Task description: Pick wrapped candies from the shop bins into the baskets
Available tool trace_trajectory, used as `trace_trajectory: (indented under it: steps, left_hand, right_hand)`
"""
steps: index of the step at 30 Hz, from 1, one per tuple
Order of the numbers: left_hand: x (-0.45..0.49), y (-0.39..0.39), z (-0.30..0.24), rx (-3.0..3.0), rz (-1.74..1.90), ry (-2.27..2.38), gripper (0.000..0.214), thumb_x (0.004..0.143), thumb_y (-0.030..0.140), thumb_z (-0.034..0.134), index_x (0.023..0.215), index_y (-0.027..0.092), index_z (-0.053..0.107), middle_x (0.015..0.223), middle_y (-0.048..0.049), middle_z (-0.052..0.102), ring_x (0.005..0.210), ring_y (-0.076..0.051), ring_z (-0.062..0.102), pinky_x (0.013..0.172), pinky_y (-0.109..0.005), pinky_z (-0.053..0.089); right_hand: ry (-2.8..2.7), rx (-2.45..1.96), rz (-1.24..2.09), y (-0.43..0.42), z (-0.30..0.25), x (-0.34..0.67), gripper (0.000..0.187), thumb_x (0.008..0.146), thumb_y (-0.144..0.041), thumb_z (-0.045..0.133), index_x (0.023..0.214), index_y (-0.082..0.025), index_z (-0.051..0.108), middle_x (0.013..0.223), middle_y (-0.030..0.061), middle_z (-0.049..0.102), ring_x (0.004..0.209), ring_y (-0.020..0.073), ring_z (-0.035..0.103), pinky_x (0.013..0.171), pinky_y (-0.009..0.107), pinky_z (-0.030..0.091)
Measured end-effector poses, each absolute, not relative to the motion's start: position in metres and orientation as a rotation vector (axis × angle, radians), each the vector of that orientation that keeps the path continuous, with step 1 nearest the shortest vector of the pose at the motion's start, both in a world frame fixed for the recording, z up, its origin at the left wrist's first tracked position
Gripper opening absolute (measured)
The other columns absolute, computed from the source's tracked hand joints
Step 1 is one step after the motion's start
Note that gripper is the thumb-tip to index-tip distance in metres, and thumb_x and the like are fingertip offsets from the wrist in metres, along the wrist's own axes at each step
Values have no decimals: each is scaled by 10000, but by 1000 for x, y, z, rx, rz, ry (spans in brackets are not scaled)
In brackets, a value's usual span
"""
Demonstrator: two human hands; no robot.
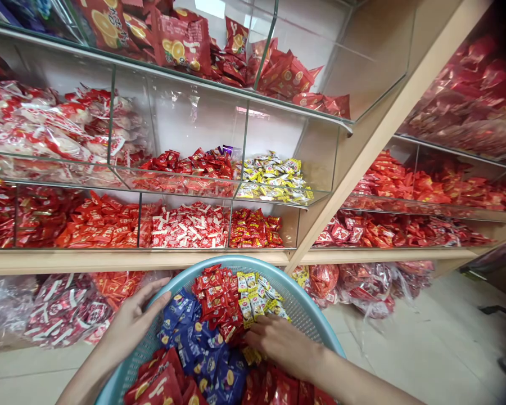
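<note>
A round light-blue plastic basket holds wrapped sweets sorted by colour. At its left rim is my left hand, thumb toward the inside and fingers along the outer side, holding the basket. My right hand reaches into the basket from the right, its fingers curled down among the sweets; the fingertips are hidden, so what they grip cannot be made out. Just beyond them lie yellow-and-white sweets, with small red sweets beside these. Blue packets fill the middle left, and larger red packets lie near me.
Ahead stands a wooden shelf with clear bins of red sweets, yellow sweets and orange-printed packets. Beneath it are plastic bags of sweets. A wooden upright divides the shelves, and tiled floor shows at right.
</note>
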State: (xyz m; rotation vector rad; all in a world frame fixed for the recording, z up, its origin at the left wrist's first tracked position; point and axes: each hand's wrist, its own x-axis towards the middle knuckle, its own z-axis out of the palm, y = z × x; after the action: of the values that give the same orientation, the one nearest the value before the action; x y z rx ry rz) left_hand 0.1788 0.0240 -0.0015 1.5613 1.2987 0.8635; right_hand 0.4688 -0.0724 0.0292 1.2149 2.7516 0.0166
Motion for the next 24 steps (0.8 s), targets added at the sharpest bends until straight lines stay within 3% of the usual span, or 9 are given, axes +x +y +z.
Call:
trace_trajectory:
  steps: [24]
  left_hand:
    - [178,22,0,1564,870,1294,429,734,471,547,1090,232,530,1177,-40,566,1131,-229,447,964,-347,312]
  right_hand:
    - [2684,1410,-163,-70,33,483,132,802,-130,471,924,-181,464,917,31,556,783,149,543,605,261,391]
